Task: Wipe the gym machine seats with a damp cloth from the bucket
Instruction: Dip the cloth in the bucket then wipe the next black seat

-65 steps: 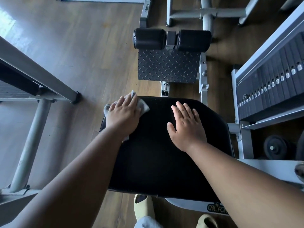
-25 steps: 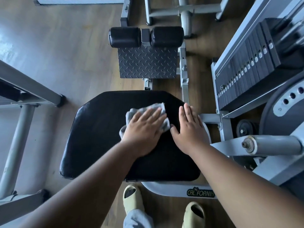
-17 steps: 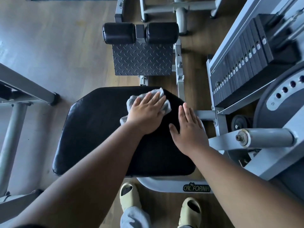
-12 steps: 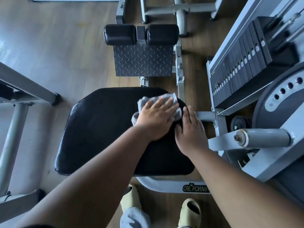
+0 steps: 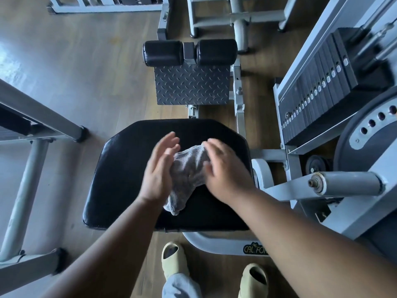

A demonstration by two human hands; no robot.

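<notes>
**Cloth changing hands over a gym machine seat**

A person is standing at the near edge of a black padded seat (image 5: 133, 168), both hands raised just above its middle with a grey cloth (image 5: 187, 173) hanging between them. The right hand (image 5: 225, 171) is gripping the cloth's upper end, its fingers (image 5: 209, 145) curling over the bunched fabric; the lower end is drooping toward the pad, and whether it is touching cannot be told. The left hand (image 5: 160, 171), blurred, is standing edge-up against the cloth's left side with its fingers (image 5: 169, 139) straight and slightly apart, clamped on nothing. No bucket is showing anywhere in view.

Beyond the seat, a steel tread plate (image 5: 191, 84) and two black roller pads (image 5: 190, 52) are sitting at the far end of the frame, with a weight stack (image 5: 318, 91) to the right. Yellow slip-on shoes (image 5: 174, 259) are planted on the wooden floor (image 5: 75, 61) at the near edge.

The wiping appears to be pausing while the cloth is regathered or refolded. The next move is likely calling for laying the cloth flat on the pad again and pressing it across any part not yet covered.
</notes>
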